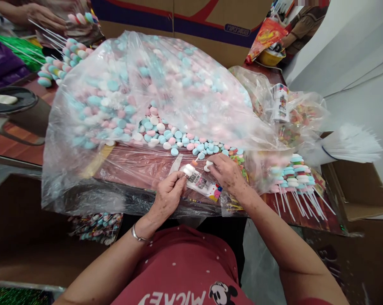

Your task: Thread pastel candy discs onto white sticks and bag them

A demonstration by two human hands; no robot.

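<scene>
My left hand [168,195] is closed around the lower end of a candy skewer [189,170], which carries white pieces and an orange one towards its tip. Between the thumb and fingers of my right hand [228,174] are white candy pieces [208,165], just to the right of the skewer's tip. Below both hands lies a printed clear packet [200,183] with coloured dots at one end. Right behind the hands, pink, blue and white candies [181,140] spill out of a large clear plastic bag [191,101]. Small gummy rings [239,159] lie beside my right hand.
Finished candy skewers [295,176] lie to the right, near a bundle of white sticks [350,144]. A lidded mug [23,112] stands on the left. Cardboard boxes [179,25] rise behind the bag. Another person's hand [48,19] holds a skewer at upper left.
</scene>
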